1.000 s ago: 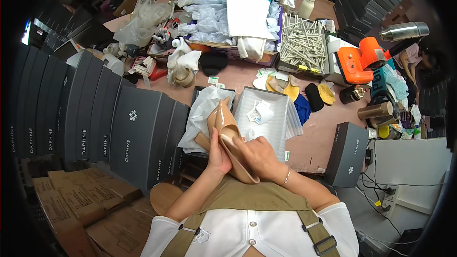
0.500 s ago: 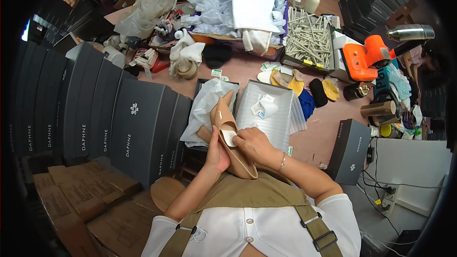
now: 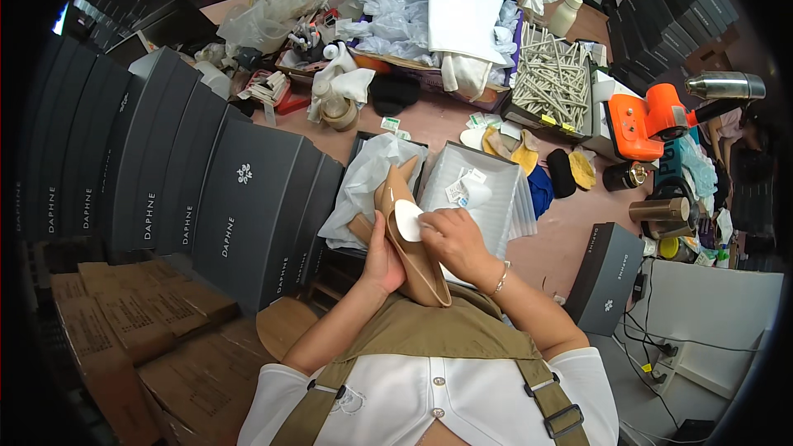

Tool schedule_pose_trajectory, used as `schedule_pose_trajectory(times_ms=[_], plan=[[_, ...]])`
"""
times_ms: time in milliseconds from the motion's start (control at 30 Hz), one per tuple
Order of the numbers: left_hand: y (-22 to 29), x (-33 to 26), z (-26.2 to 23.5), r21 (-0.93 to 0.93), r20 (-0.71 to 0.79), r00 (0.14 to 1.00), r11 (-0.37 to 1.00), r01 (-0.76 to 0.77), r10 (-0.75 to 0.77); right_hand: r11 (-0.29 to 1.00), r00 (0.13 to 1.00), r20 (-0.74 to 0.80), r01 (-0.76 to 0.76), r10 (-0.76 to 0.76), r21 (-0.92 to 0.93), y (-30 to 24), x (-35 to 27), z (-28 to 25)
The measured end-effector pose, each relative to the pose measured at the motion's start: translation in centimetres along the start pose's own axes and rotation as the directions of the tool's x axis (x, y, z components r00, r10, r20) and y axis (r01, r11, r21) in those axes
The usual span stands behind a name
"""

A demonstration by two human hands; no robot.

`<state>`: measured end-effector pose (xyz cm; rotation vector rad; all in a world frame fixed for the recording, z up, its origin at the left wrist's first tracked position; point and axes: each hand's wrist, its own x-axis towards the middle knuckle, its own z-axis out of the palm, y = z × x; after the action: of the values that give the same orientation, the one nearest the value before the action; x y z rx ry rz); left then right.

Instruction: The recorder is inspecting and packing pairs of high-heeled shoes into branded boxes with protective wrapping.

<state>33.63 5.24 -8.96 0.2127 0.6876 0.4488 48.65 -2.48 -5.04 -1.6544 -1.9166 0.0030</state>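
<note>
My left hand (image 3: 385, 263) is wrapped round the side of a beige pointed shoe (image 3: 423, 277), which slants with its toe toward my lap. Between the fingers of my right hand (image 3: 458, 241) is a white oval insole pad (image 3: 406, 219), held over the shoe's opening. Its rounded end shows; the rest is behind my fingers. Just beyond lies an open dark shoebox with white tissue paper (image 3: 353, 186). More beige shoe parts (image 3: 360, 226) show in it, partly hidden by the held shoe. Beside it, the pale-lined box lid (image 3: 442, 169) carries small white packets (image 3: 467, 188).
Dark shoeboxes (image 3: 256, 206) stand stacked at left, above brown cartons (image 3: 194, 355). A box of pale sticks (image 3: 552, 74), an orange device (image 3: 634, 126) and white plastic bags (image 3: 388, 4) line the back. Another shoebox (image 3: 605, 268) stands at right, near hanging cables (image 3: 648, 363).
The white pad sat lower inside the shoe's opening; my right hand has lifted it, so more of its oval shows. My left hand keeps its hold. The whole view has shifted slightly.
</note>
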Motion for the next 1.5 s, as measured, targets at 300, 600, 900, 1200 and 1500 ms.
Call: schedule_pose_trajectory(times_ms=[300, 600, 900, 1200, 1500], plan=[[0.0, 0.2, -0.6, 0.038, 0.031, 0.996, 0.996, 0.082, -0.083, 0.975, 0.977, 0.159, 0.109, -0.141, 0.196, -0.3, -1.4, 2.4], [0.3, 0.6, 0.5, 0.126, 0.007, 0.995, 0.987, 0.103, -0.104, 0.994, 0.982, 0.157, -0.108, 0.108, -0.013, 0.3, -0.9, 4.3], [-0.2, 2.2, -0.2, 0.211, 0.033, 0.986, 0.966, 0.15, -0.161, 0.976, 0.977, -0.032, -0.21, 0.212, 0.059, -0.3, -2.1, 3.0], [-1.1, 3.0, 0.5, 0.367, 0.1, 0.956, 0.903, 0.224, -0.277, 0.887, 0.897, 0.035, -0.429, 0.44, -0.173, -1.0, -2.0, 2.5], [-0.7, 2.3, -1.7, 0.322, -0.088, 0.967, 0.912, 0.254, -0.238, 0.635, 0.632, -0.06, -0.767, 0.773, 0.092, 8.0, -8.5, 0.1]])
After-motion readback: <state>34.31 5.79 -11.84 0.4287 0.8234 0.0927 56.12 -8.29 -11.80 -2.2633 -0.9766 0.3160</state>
